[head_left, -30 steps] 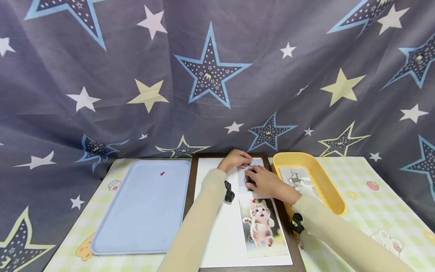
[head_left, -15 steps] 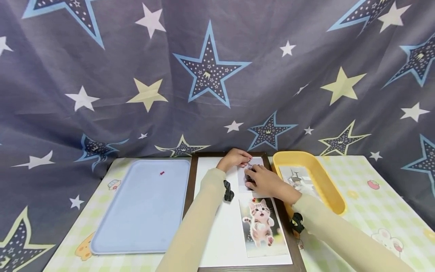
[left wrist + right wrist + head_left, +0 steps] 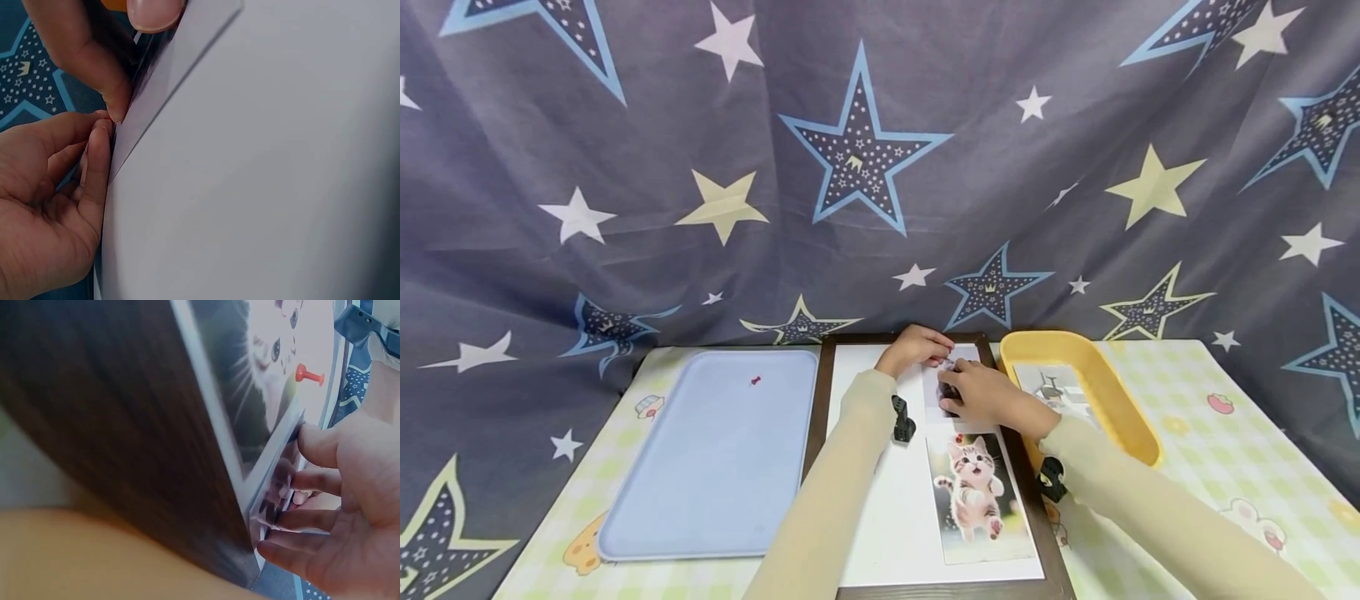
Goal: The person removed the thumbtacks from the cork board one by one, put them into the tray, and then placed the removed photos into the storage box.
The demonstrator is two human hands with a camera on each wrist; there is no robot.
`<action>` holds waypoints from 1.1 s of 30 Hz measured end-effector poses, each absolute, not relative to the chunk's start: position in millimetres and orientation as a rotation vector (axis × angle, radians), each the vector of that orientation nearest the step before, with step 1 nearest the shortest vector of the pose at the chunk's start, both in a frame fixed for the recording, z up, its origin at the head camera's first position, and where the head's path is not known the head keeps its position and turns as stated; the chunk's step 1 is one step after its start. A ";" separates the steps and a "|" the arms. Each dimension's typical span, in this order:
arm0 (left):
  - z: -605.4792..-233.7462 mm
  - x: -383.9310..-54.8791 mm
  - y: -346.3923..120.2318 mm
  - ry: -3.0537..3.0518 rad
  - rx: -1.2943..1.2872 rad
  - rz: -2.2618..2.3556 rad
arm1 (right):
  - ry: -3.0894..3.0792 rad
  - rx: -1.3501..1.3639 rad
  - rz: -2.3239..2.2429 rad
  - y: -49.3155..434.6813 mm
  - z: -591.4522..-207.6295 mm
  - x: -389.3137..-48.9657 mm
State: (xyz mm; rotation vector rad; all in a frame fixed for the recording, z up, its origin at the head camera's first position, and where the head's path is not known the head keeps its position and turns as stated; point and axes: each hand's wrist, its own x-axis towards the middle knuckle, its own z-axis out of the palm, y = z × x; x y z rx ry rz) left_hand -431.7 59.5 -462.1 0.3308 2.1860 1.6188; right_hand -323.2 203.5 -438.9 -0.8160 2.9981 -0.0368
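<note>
A white board in a dark brown frame lies on the table. At its upper right is a pale photo with a dark subject, largely covered by my hands. My left hand pinches a push pin at the photo's top edge; only a bit of red shows by the fingertips. In the right wrist view, the spread fingertips of my right hand press on the photo. Below it, a kitten photo is fixed by a red push pin at its top.
Left of the board lies a light blue tray with one red push pin on it. Against the board's right side stands a yellow bin holding another photo. A starry curtain hangs behind the table.
My right hand and forearm have shifted slightly away from me over the photo. My left hand stays at the top edge, fingers still pinched.
</note>
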 end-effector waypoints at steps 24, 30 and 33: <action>-464.2 -429.4 60.9 2.219 0.359 1.638 | 2.942 -0.833 -0.029 199.9 -441.2 -315.0; -463.8 -428.3 60.9 2.212 0.366 1.659 | 2.978 -0.838 0.039 194.4 -440.4 -313.7; -464.6 -427.2 60.4 2.212 0.355 1.665 | 2.973 -0.825 0.061 192.3 -442.0 -314.1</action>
